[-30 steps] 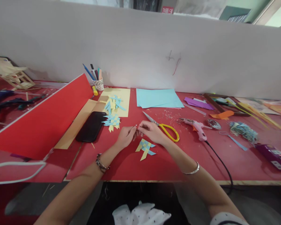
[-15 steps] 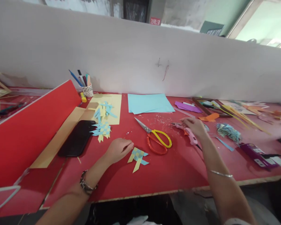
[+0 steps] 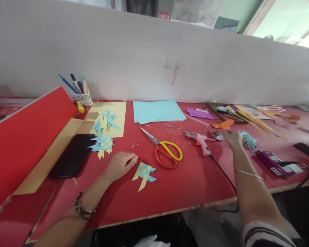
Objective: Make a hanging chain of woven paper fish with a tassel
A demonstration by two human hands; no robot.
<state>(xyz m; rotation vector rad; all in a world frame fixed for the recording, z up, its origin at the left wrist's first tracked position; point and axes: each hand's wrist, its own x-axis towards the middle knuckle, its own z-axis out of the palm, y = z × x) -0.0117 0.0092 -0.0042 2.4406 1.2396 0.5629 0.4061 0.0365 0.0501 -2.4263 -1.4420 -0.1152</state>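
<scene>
Fish of woven blue and yellow paper (image 3: 144, 172) lies flat on the near middle of the table (image 3: 190, 188), just right of the left hand (image 3: 121, 166); that hand rests with its fingers curled, and I cannot tell whether anything is pinched in it; the right hand (image 3: 232, 137) is well apart from it, stretched out to the right, between a small round dish (image 3: 217, 135) and a bundle of string (image 3: 248, 140); its fingertips are too unclear to tell if they grip something. The step looks like picking something up on that side; to do it well, pinch lightly and lift one piece clear without dragging the bundle along; bring the arm back high over the pink glue gun (image 3: 201, 142) and its black cord (image 3: 223, 170), since a snag could swing the nozzle, which may be hot; pass above the scissors (image 3: 167, 151) too; the left hand would do best to avoid brushing the fish's loose tails or the tiny white bits (image 3: 133, 146) beyond it, which could scatter easily.
</scene>
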